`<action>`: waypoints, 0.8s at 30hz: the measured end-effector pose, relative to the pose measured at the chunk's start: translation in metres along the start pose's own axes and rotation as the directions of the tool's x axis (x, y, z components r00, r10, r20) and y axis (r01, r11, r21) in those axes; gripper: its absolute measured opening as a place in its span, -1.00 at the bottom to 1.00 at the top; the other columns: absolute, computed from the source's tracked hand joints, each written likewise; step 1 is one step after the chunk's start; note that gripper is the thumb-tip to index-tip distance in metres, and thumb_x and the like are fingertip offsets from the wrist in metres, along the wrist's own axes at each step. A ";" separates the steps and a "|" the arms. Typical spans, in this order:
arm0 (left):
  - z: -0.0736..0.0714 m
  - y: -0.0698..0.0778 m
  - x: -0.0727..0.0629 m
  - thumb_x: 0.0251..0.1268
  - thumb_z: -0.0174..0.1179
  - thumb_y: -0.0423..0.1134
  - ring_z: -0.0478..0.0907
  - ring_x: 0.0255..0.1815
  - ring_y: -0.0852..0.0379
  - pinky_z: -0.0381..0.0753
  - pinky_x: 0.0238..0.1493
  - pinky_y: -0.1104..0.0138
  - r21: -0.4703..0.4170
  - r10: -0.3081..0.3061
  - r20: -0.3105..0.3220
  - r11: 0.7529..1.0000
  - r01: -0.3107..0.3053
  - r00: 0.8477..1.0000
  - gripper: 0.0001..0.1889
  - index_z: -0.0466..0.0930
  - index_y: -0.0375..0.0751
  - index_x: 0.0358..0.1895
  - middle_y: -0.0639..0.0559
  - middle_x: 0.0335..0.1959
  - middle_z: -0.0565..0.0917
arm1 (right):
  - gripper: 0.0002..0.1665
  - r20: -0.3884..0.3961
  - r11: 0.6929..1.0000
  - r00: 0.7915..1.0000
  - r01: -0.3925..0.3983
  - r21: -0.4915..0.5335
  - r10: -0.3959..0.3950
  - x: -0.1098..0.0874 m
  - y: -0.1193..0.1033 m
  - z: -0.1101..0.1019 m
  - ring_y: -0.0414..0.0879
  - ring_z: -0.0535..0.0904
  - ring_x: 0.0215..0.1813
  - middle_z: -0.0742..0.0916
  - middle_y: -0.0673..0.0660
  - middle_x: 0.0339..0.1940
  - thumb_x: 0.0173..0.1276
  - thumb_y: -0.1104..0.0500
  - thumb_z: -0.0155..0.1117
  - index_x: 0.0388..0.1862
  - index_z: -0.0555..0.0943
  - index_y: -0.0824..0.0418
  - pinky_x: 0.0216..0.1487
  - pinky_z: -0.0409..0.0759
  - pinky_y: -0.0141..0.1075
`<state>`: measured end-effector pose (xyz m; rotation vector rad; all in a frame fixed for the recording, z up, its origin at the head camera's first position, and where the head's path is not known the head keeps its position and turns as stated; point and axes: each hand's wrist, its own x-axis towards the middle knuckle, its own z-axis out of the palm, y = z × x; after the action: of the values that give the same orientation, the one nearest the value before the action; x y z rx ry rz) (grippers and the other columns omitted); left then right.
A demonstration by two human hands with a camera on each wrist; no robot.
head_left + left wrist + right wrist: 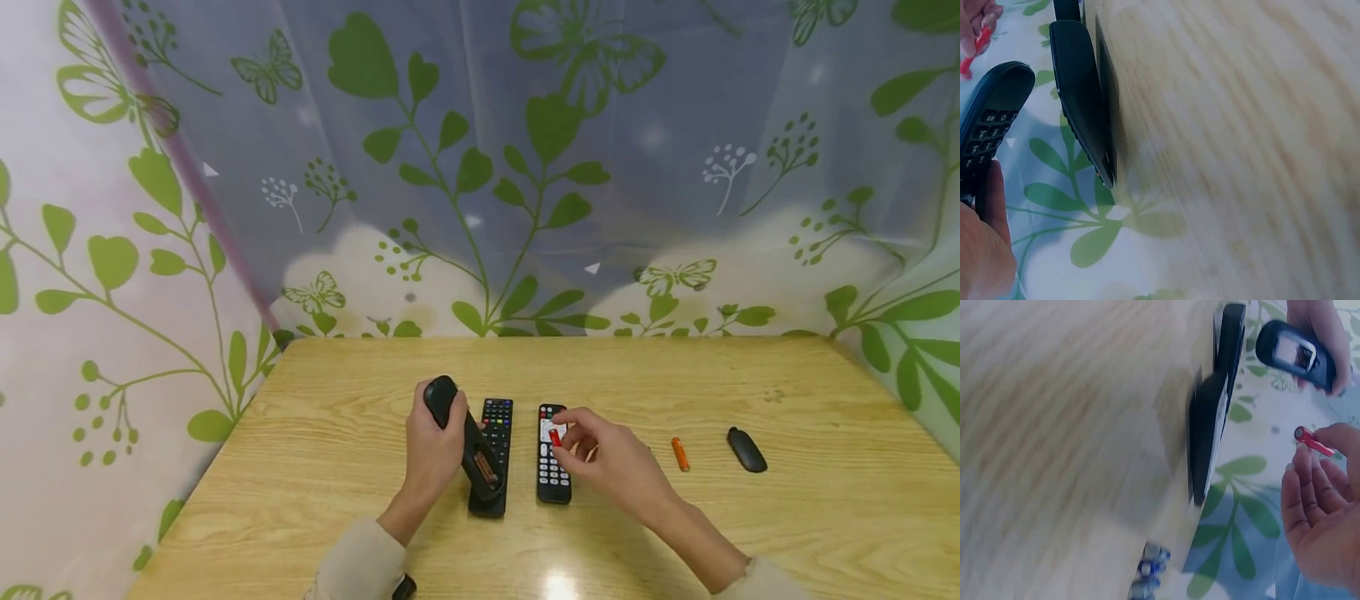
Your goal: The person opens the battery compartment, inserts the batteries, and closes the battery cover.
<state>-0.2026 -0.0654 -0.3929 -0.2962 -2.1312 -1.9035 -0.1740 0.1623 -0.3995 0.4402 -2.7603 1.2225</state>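
My left hand (433, 446) grips a black remote control (474, 442), raised and tilted above the table. Its back faces the head camera, showing an uncovered battery compartment (487, 468) with something reddish-brown inside; whether that is a battery I cannot tell. The left wrist view shows its keypad side (988, 134). Between thumb and fingertips, my right hand (618, 462) pinches a small red battery (555, 437), apart from the held remote. Below that battery lies a black remote with white buttons (553, 479). A longer black remote with coloured buttons (497, 417) lies partly behind the held one.
An orange battery (680, 454) lies on the wooden table (360, 367) right of my right hand. Farther right rests a small black rounded piece (747, 451). Part of a dark object (405, 588) shows by my left sleeve. Leaf-patterned curtains (480, 167) hang behind the table.
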 end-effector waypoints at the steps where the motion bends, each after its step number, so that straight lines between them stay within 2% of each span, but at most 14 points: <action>1: 0.000 0.000 0.000 0.45 0.00 -0.37 0.67 -0.45 0.03 0.71 -0.39 0.28 -0.003 -0.001 0.002 1.000 0.001 1.000 -0.77 0.29 -0.44 0.03 -0.31 -0.26 0.53 | -0.66 -0.002 1.000 1.000 0.020 0.002 -0.020 0.001 -0.002 0.003 -0.30 0.52 -0.43 0.63 -0.19 -0.41 0.27 0.18 0.35 0.04 0.58 0.07 -0.46 0.53 -0.38; 7: 0.000 0.001 -0.001 0.45 0.00 -0.37 0.68 -0.43 0.03 0.71 -0.37 0.29 -0.012 -0.002 0.010 1.000 0.002 1.000 -0.75 0.28 -0.46 0.05 -0.38 -0.22 0.52 | -0.72 -0.022 0.993 0.993 0.115 0.030 -0.114 0.003 -0.012 0.022 -0.36 0.53 -0.47 0.63 -0.24 -0.45 0.30 0.18 0.33 -0.01 0.62 0.03 -0.44 0.58 -0.40; 11: 0.000 0.001 -0.002 0.45 0.01 -0.36 0.67 -0.42 0.01 0.71 -0.36 0.28 -0.017 -0.006 0.015 1.000 0.007 1.000 -0.73 0.27 -0.49 0.06 -0.39 -0.21 0.52 | -0.77 -0.044 0.988 0.989 0.143 0.056 -0.141 0.003 -0.017 0.031 -0.37 0.55 -0.46 0.63 -0.26 -0.45 0.31 0.15 0.33 -0.05 0.63 0.03 -0.41 0.59 -0.40; 18: -0.001 0.002 -0.003 0.46 0.00 -0.36 0.67 -0.40 -0.03 0.72 -0.35 0.25 -0.060 -0.029 0.025 0.998 0.030 0.999 -0.70 0.25 -0.52 0.08 -0.36 -0.19 0.49 | -0.81 -0.060 0.986 0.989 0.137 0.095 -0.132 0.000 -0.024 0.040 -0.36 0.56 -0.43 0.64 -0.24 -0.41 0.26 0.14 0.38 -0.19 0.56 0.01 -0.38 0.60 -0.40; 24: -0.001 0.003 -0.003 0.46 -0.01 -0.38 0.67 -0.40 -0.04 0.72 -0.34 0.23 -0.088 -0.023 0.030 0.996 0.026 0.999 -0.75 0.26 -0.48 0.05 -0.39 -0.18 0.48 | -0.82 -0.067 0.985 0.992 0.113 0.127 -0.106 -0.001 -0.026 0.043 -0.34 0.58 -0.41 0.64 -0.23 -0.40 0.26 0.15 0.39 -0.29 0.53 0.00 -0.35 0.62 -0.39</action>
<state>-0.1986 -0.0660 -0.3911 -0.3185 -2.0819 -2.0226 -0.1636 0.1149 -0.4102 0.5494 -2.5789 1.3707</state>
